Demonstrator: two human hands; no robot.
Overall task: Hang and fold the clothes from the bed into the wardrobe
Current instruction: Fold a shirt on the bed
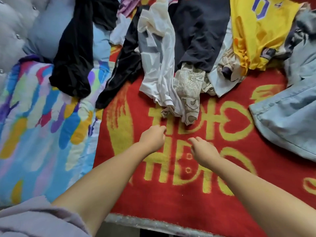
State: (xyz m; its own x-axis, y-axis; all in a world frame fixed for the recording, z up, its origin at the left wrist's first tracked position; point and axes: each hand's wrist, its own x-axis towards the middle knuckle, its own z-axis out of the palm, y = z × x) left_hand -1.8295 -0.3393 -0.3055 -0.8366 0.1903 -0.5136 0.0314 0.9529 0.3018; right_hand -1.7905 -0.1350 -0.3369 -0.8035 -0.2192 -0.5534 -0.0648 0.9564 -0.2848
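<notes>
We've got both hands empty, fingers loosely curled: left hand (153,136) nearer the beige printed garment (189,100), lying lengthwise straight ahead; right hand (203,149) trails.

The red blanket (196,199) on the bed looks woolly and matt, its yellow pattern fuzzy at the edges. The multicoloured quilt (42,125) is smooth cotton-like cloth, stitched and puffed. The black garment (73,53) is thin, sheer and faintly glossy. The white jersey (159,65) is fine mesh; the yellow jersey (256,35) is slick, shiny synthetic cloth. The pale blue denim (287,120) looks coarse and matt, with stitched seams. The grey headboard (13,31) is tufted, soft fabric.
</notes>
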